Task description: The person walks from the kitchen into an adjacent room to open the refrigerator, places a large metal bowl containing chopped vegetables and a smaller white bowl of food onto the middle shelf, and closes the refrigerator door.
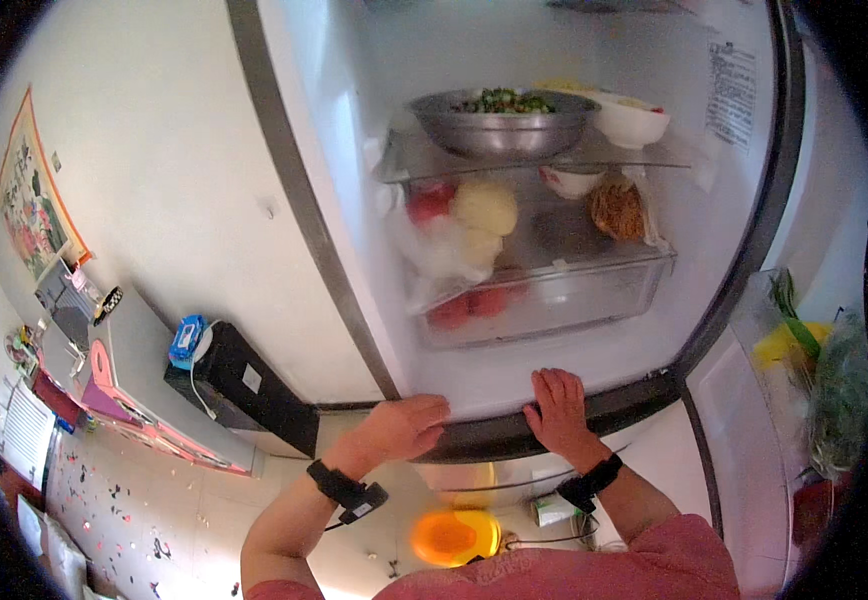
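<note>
An open refrigerator compartment fills the middle of the head view. My left hand (404, 426) rests on the left part of its lower front edge, fingers pointing inward. Farther right on the same edge (494, 439) lies my right hand (558, 409), fingers on the pale sill, nothing seen in it. On the upper glass shelf a steel bowl (509, 135) holds chopped green food, beside a white bowl (633, 124). Below are a white plastic bag (434, 244) with pale and red items, a small bowl (573, 181) and a bag of brown food (616, 208). A clear drawer (554, 300) with red items sits underneath.
The open refrigerator door (753, 420) at right carries bagged green vegetables (843, 397). To the left stand a black box-shaped unit (254, 382) with a blue wipes pack (187, 341) on top, and a grey cabinet (156, 390). An orange basin (453, 536) is on the floor beneath me.
</note>
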Demonstrator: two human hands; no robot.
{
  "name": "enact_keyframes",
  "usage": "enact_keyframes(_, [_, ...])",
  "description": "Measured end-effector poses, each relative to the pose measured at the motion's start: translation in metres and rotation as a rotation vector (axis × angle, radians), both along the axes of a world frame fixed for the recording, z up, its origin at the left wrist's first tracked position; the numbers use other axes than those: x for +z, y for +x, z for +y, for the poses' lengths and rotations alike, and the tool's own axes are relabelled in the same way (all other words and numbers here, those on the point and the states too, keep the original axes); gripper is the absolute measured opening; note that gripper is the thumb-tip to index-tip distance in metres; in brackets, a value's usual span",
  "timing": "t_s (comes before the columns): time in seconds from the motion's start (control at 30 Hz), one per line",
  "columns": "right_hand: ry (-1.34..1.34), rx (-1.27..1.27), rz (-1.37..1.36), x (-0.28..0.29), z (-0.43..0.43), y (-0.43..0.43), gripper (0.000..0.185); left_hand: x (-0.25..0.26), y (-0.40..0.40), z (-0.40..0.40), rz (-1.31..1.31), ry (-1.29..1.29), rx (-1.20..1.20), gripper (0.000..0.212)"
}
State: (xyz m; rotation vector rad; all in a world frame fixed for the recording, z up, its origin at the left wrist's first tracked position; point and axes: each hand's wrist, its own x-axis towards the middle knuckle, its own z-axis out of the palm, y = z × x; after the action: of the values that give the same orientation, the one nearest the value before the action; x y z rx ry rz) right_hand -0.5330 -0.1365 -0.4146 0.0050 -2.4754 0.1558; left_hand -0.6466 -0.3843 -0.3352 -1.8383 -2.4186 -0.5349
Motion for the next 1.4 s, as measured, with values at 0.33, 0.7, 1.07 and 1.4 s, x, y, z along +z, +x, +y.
enact_keyframes(0.33, [0.054, -0.037, 0.073, 0.005, 0.003, 0.000, 0.049, 0.005, 0.000, 0.004, 0.035, -0.026, -0.099, 0.041])
enact_keyframes(0.7, [0.080, -0.036, 0.104, -0.006, 0.011, -0.001, 0.046, -0.006, -0.007, 0.015, 0.109, 0.011, -0.140, 0.025])
enact_keyframes(1.07, [0.008, -0.045, 0.002, 0.000, 0.010, -0.004, 0.051, 0.050, 0.002, 0.022, 0.018, -0.077, -0.206, 0.023])
enact_keyframes(1.4, [-0.270, 0.225, 0.118, 0.079, 0.018, 0.002, 0.033, 0.180, 0.013, 0.067, 0.376, 0.257, -0.068, 0.025])
